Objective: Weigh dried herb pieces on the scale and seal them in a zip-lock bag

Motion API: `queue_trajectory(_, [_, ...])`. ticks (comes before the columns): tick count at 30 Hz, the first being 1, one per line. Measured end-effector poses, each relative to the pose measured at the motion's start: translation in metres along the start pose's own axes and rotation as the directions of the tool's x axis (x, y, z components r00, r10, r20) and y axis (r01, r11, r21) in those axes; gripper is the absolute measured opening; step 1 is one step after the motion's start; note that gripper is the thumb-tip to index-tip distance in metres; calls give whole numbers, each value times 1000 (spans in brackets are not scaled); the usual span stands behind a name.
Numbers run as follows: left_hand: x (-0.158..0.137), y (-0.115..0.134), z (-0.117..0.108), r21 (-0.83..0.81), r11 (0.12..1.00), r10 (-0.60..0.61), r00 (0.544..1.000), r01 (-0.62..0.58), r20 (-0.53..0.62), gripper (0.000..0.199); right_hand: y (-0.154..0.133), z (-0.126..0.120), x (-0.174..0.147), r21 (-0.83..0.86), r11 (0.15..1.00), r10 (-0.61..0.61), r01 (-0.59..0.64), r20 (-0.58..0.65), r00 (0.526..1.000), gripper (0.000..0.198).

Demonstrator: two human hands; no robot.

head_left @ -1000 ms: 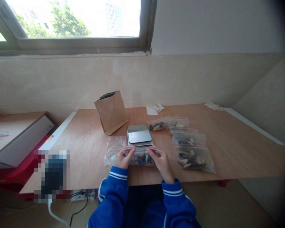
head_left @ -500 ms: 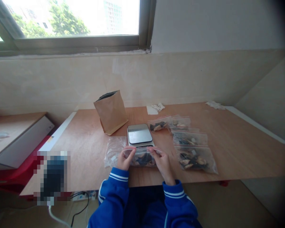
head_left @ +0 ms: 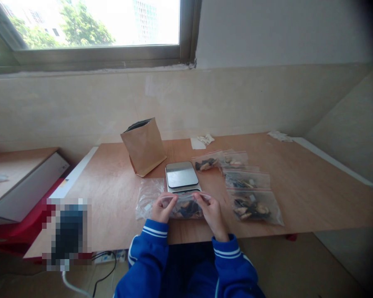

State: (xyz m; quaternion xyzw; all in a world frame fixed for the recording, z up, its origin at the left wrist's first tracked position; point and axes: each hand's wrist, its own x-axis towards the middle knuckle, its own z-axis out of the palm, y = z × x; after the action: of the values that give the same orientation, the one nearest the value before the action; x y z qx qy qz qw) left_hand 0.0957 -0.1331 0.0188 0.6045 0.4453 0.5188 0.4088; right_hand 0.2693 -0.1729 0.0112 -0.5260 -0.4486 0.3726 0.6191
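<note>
Between my hands is a clear zip bag (head_left: 186,209) with dark and pale dried pieces in it, near the table's front edge. My left hand (head_left: 163,207) pinches the bag's top edge on the left, thumb against fingers. On the right part of the same edge, my right hand (head_left: 209,207) is closed in a pinch. Just behind the bag stands a kitchen scale (head_left: 182,174) with a bare shiny plate; the bag partly covers its front. To the left of my left hand lie clear plastic bags (head_left: 147,194), which look flat.
A brown paper pouch (head_left: 144,147) stands with its top gaping at the back left. Several filled zip bags (head_left: 251,205) lie on the right. Crumpled tissue (head_left: 206,139) is by the wall. A blurred-out dark object with a white cable (head_left: 69,281) is at the left edge.
The view has shifted very slightly. Both hands keep their pinch on the zip bag's top edge, with almost no visible movement.
</note>
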Motion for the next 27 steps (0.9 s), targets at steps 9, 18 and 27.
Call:
queue_trajectory(9, [1, -2, 3, -48, 998, 31, 997, -35, -69, 30, 2, 7, 0, 16, 1000, -13, 14, -48, 999, 28])
queue_trajectory(18, [0, 1, 4, -177, 984, 39, 996, -24, 82, 32, -1, -1, 2, 106, 992, 55, -65, 97, 994, 30])
queue_trajectory(27, [-1, 3, 4, -180, 984, 30, 997, -17, 67, 28, -6, 1, 0, 105, 988, 97, -114, 155, 983, 28])
